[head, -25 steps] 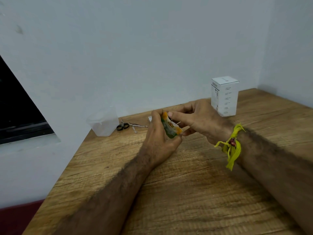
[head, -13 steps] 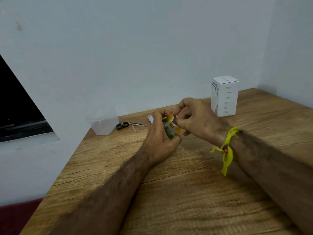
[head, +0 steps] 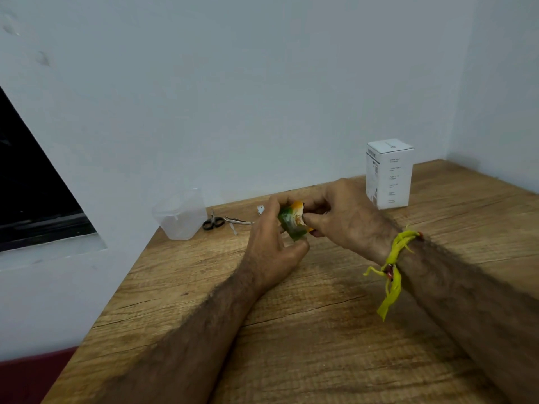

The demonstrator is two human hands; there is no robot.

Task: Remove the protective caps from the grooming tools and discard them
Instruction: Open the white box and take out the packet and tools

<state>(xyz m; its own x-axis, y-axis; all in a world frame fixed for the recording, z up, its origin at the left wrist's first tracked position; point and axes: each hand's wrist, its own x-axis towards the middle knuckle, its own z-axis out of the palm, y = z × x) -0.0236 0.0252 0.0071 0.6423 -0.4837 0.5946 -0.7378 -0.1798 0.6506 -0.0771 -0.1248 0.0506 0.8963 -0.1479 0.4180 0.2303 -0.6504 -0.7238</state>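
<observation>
Grooming tools lie on the table beyond my left hand [head: 271,249]: small black-handled scissors [head: 213,222] and a metal tool [head: 237,222] just beside them, and a small white item [head: 260,210] peeking out just past my left fingers; I cannot tell what it is. Between my two hands, raised a little over the wooden table [head: 306,330], I hold a green and orange pouch [head: 291,224]. My left hand grips it from the side, fingers curled over its top edge and thumb pressed under its lower corner. My right hand [head: 344,220] is curled at the pouch's orange edge, thumb and fingertips pinching there; whatever small part sits inside that pinch is hidden by my fingers. A yellow thread band [head: 392,266] is tied round my right wrist, its loose ends hanging toward the table. Farther left of my left hand, against the wall, stands a clear plastic container [head: 180,217], right next to the scissors. Beyond my right hand, near the far wall, a white box [head: 389,173] stands upright, apart from everything else
</observation>
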